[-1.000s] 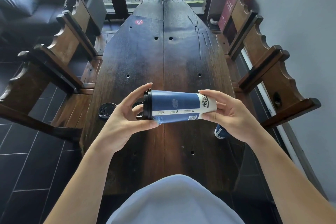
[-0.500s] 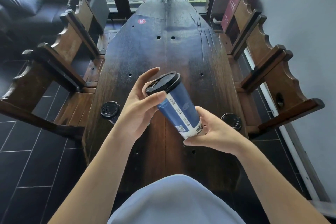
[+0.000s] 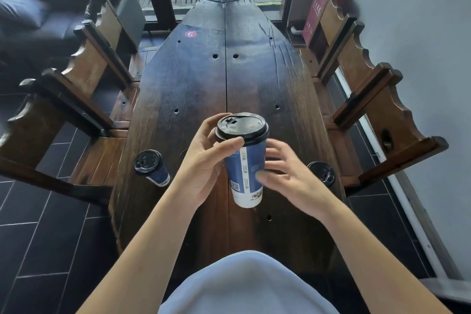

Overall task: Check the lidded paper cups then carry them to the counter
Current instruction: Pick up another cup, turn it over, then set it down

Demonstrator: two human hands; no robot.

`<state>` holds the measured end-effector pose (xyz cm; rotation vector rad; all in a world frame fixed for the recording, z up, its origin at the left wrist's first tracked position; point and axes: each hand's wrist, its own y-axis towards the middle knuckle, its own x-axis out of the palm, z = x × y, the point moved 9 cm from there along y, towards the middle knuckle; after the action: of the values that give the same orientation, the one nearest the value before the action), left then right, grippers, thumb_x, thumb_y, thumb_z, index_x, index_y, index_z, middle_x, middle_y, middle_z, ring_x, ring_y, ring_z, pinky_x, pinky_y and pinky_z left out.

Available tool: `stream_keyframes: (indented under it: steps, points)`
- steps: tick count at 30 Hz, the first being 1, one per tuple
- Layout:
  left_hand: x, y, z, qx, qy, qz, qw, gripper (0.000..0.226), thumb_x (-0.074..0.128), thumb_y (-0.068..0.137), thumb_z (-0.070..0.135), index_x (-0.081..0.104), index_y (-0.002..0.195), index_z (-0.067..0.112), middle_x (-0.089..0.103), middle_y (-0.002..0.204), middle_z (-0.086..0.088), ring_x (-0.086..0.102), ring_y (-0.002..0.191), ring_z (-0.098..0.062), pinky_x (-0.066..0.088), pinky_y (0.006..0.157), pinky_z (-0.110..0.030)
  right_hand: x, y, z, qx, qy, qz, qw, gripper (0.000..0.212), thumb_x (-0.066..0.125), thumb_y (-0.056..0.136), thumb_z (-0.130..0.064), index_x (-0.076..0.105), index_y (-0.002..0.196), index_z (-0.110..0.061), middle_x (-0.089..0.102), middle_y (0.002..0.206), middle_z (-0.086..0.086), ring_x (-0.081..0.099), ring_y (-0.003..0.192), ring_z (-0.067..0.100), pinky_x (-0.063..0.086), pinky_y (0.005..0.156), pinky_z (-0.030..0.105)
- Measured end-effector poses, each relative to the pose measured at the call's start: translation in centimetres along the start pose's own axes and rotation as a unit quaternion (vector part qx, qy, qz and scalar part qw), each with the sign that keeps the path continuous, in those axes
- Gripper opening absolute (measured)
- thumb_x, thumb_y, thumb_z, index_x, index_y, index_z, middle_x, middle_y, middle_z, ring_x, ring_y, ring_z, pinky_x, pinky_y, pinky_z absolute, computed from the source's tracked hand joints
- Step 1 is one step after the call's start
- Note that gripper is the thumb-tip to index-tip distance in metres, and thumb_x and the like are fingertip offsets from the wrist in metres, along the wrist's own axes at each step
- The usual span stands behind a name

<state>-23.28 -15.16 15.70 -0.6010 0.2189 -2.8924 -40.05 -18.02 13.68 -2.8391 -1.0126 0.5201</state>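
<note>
A tall blue and white paper cup (image 3: 243, 173) with a black lid (image 3: 241, 125) hangs upright above the dark wooden table (image 3: 204, 71). My left hand (image 3: 204, 160) grips it just under the lid, thumb in front and fingers behind. My right hand (image 3: 285, 176), blurred, curls round the middle of the cup from the right, its thumb on the front. A second lidded cup (image 3: 151, 168) stands near the table's left edge. A third lidded cup (image 3: 322, 173) stands at the right edge, partly hidden behind my right hand.
Wooden benches with carved backs (image 3: 84, 76) (image 3: 369, 89) flank the table. A dark sofa (image 3: 38, 18) is at the far left, and a glass front with black posts lies beyond the table's far end. A grey wall (image 3: 420, 33) runs along the right. The floor has dark tiles (image 3: 38, 237).
The cup has turned from lying sideways to upright, lid on top. My right hand slid from the cup's base to its middle. My left hand stayed at the lid end.
</note>
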Motion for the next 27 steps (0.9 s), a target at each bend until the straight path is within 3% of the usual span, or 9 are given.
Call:
stream_keyframes:
  steps: [3,6,11,15,20,25,27]
  points:
    - [-0.1,0.4,-0.6,0.001,0.007,0.001,1.000,0.083,0.088,0.064,0.023,0.056,0.140,0.017,0.069,0.135,-0.009,0.068,0.124,-0.025,0.054,0.101,-0.035,-2.7,0.7,-1.8,-0.027,0.023,0.031,0.999,0.090,0.061,0.076,-0.083,0.036,0.153,-0.045,0.054,0.144,-0.020,0.059,0.128,0.002,0.052,0.102,0.034]
    - [-0.1,0.8,-1.4,-0.002,0.015,0.000,1.000,0.084,0.089,0.063,0.022,0.056,0.141,0.019,0.069,0.137,-0.009,0.067,0.125,-0.025,0.056,0.098,-0.031,-3.1,1.6,-2.5,-0.036,0.009,0.027,0.999,0.078,0.061,0.082,-0.072,0.041,0.152,-0.045,0.056,0.145,-0.016,0.061,0.128,0.008,0.055,0.103,0.036]
    - [-0.9,2.0,-2.7,-0.024,0.060,0.005,0.998,0.083,0.091,0.065,0.024,0.058,0.142,0.021,0.073,0.134,-0.002,0.068,0.126,-0.020,0.057,0.099,-0.031,-3.5,3.3,-1.2,-0.029,-0.023,0.041,0.998,0.065,0.064,0.086,-0.061,0.049,0.147,-0.043,0.063,0.137,-0.015,0.064,0.120,0.004,0.058,0.093,0.025]
    - [-2.3,3.4,-4.4,-0.064,0.163,0.018,0.984,0.079,0.092,0.068,0.028,0.062,0.142,0.031,0.074,0.132,0.012,0.067,0.125,-0.007,0.057,0.101,-0.030,-3.5,5.0,1.1,-0.005,-0.040,0.028,0.999,0.060,0.067,0.085,-0.058,0.053,0.140,-0.041,0.063,0.118,-0.031,0.062,0.107,-0.016,0.053,0.074,0.007]
    - [-3.6,5.5,-6.7,-0.101,0.253,0.024,0.962,0.081,0.096,0.070,0.026,0.062,0.144,0.030,0.075,0.127,0.008,0.070,0.118,-0.010,0.061,0.093,-0.026,-3.0,8.1,5.6,0.047,-0.072,0.007,0.996,0.056,0.076,0.090,-0.043,0.054,0.141,-0.039,0.058,0.094,-0.054,0.054,0.094,-0.032,0.045,0.063,-0.001]
    - [-4.5,7.9,-9.6,-0.123,0.309,0.015,0.943,0.068,0.091,0.083,0.013,0.060,0.141,0.028,0.072,0.128,0.009,0.069,0.117,-0.014,0.059,0.079,-0.013,-2.4,10.7,9.5,0.082,-0.108,-0.004,0.991,0.062,0.079,0.087,-0.044,0.054,0.143,-0.038,0.050,0.106,-0.045,0.058,0.088,-0.019,0.042,0.057,-0.004]
    - [-4.8,8.8,-10.7,-0.127,0.341,0.016,0.932,0.075,0.091,0.084,0.016,0.055,0.149,0.028,0.068,0.137,0.006,0.065,0.125,-0.016,0.057,0.088,-0.017,-2.4,11.8,10.9,0.093,-0.119,-0.010,0.988,0.063,0.080,0.088,-0.041,0.054,0.144,-0.036,0.054,0.115,-0.036,0.057,0.093,-0.012,0.043,0.058,-0.003]
